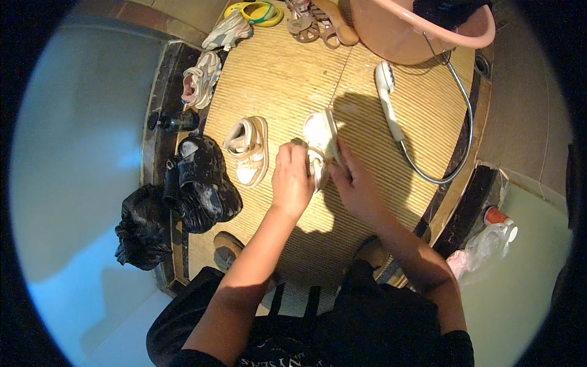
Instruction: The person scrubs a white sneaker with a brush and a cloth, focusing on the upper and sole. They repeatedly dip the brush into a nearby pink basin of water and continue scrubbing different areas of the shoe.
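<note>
A small white sneaker (321, 133) is held between my two hands, its toe pointing away from me and its sole turned to the right. My left hand (293, 176) lies at its left side with the fingers curled; something dark shows at the fingertips, too unclear to name. My right hand (355, 179) supports the sole side near the heel. A matching white and tan sneaker (249, 151) stands to the left on the ribbed floor (279, 73), its toe towards me and its strap across the top.
A shower head (387, 98) with a metal hose lies at the right. Behind it stands a pink basin (390, 41) holding dark cloth. Black slides (202, 179), a black plastic bag (142, 229) and grey-white sneakers (202, 80) line the left edge. Sandals (305, 27) are at the back.
</note>
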Available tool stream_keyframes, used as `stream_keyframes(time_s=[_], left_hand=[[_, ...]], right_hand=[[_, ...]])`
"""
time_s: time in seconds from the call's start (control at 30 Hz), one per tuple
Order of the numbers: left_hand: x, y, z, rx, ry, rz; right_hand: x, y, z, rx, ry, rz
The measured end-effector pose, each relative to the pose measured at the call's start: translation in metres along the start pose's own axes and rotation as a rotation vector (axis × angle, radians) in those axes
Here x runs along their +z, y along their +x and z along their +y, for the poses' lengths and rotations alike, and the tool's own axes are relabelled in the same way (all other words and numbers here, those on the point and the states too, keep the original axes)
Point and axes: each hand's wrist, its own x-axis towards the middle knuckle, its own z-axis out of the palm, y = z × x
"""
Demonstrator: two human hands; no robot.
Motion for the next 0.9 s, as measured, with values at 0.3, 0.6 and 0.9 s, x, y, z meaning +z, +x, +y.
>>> stream_keyframes(time_s=[0.3, 0.6, 0.9], left_hand=[[-0.001, -0.006, -0.011, 0.142, -0.129, 0.109], [0.000, -0.009, -0.016, -0.137, -0.682, 0.034], [0.006, -0.004, -0.023, -0.712, -1.484, 0.011]], right_hand=[[0.011, -0.002, -0.031, 0.353, 0.219, -0.110], [0.016, 0.007, -0.001, 0.041, 0.121, -0.047], [0.002, 0.022, -0.001, 0.067, -0.154, -0.208]])
